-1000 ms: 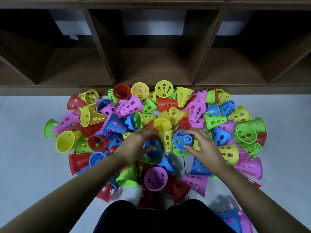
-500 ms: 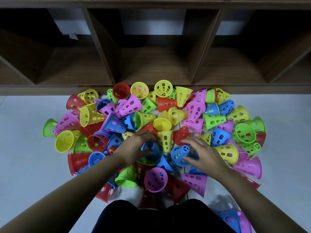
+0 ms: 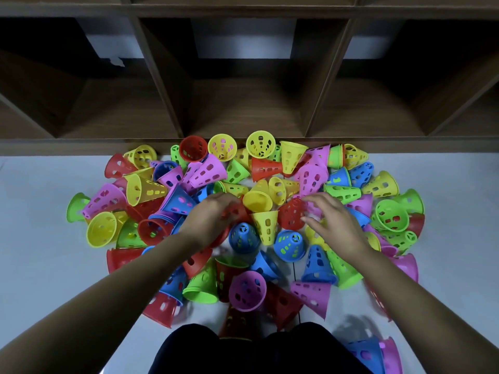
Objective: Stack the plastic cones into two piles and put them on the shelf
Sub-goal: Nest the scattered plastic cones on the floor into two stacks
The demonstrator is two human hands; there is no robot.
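A heap of perforated plastic cones (image 3: 205,171) in red, yellow, green, blue and pink covers the floor in front of the wooden shelf (image 3: 243,143). Two blue cones (image 3: 243,237) (image 3: 290,244) stand upright, narrow end up, in the middle of the heap, with a yellow cone (image 3: 266,225) between them. My left hand (image 3: 213,218) curls over a blurred red cone (image 3: 233,211) just beyond the left blue one. My right hand (image 3: 333,221) has its fingers spread at the right side of another red cone (image 3: 291,215). It holds nothing.
The shelf has several open, bare cubbies (image 3: 243,103) divided by upright panels. Pale floor (image 3: 40,265) lies on both sides of the heap. My dark-clothed knees (image 3: 256,349) are at the near edge, with a blue and a pink cone (image 3: 378,354) beside them.
Both hands set down the blue cones they held, which now stand upright. Both have moved forward onto red cones further into the heap.
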